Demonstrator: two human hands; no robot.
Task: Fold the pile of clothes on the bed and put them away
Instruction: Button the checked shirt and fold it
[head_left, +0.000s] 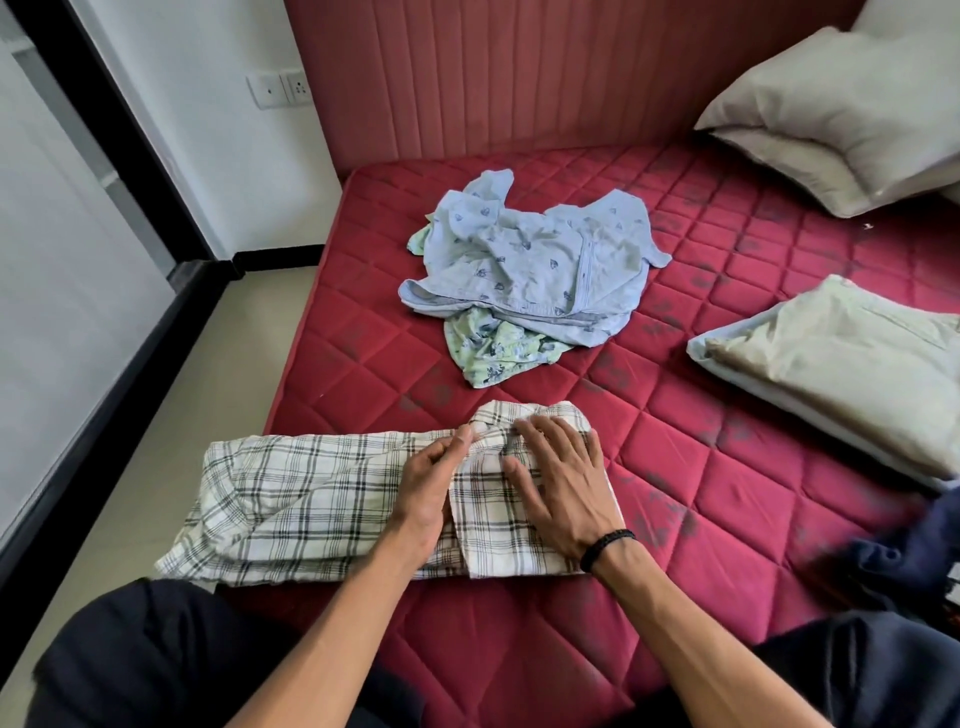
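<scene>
1. The plaid shirt (332, 499) lies across the near edge of the bed (727, 467), folded into a long band running left to right. Its left end juts past the mattress corner, over the floor.
2. The left hand (431, 493) rests on the middle of the shirt, its fingertips pinching a ridge of cloth near the collar, probably to keep the fold from slipping.
3. The right hand (561, 488) lies flat with fingers spread on the right end of the shirt, grasping nothing; it looks to be pressing the fabric smooth and pinning that end down. A black bracelet (605, 548) sits on its wrist.
4. Judging by this, the shirt is mid-fold: sides in, the crosswise fold not yet made.
5. Further up the bed, well apart from the shirt, a crumpled light blue printed garment (535, 260) lies on a green printed garment (493, 353). Both look unfolded, so the pile is not done.
6. To the right, a beige folded cloth (841, 364) sits on the mattress, perhaps a finished piece set aside. A dark navy item (904, 561) is at the right edge, too blurred to tell what it is.
7. A pillow (831, 114) leans against the red padded headboard (519, 78).
</scene>
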